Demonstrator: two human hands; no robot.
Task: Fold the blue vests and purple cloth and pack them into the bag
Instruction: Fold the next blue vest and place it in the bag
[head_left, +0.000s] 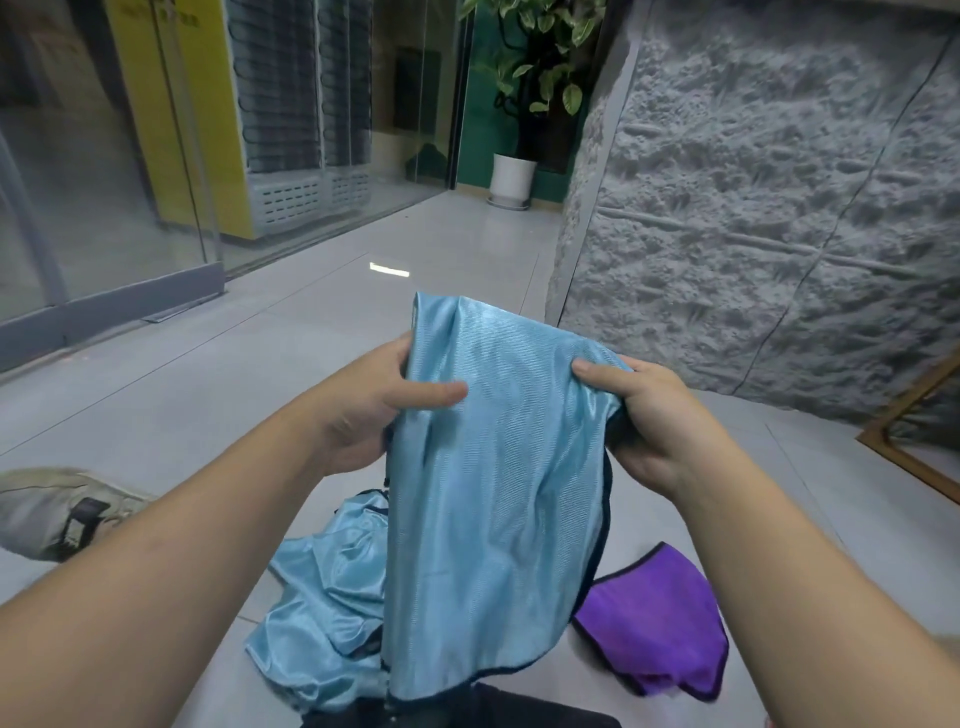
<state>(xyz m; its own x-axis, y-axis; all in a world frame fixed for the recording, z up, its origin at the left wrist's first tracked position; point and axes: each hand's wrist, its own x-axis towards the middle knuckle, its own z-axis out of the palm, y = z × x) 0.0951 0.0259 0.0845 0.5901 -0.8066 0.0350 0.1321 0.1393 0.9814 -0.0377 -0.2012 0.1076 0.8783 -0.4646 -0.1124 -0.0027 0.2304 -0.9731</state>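
A light blue vest (493, 499) with dark trim hangs in the air in front of me, doubled over lengthwise. My left hand (379, 400) grips its upper left edge, thumb lying across the front. My right hand (649, 415) grips the upper right edge, thumb on top. A second blue vest (327, 613) lies crumpled on the floor below, partly hidden behind the held one. The purple cloth (660, 629) with dark trim lies on the floor at the lower right. Something dark (467, 712) shows at the bottom edge; I cannot tell whether it is the bag.
I am low over a grey tiled floor (311, 322). A shoe (57, 514) rests at the left. A rough grey stone wall (753, 208) rises at the right, with a wooden frame (914, 431) at its foot. Glass panels and a potted plant (514, 176) stand far back.
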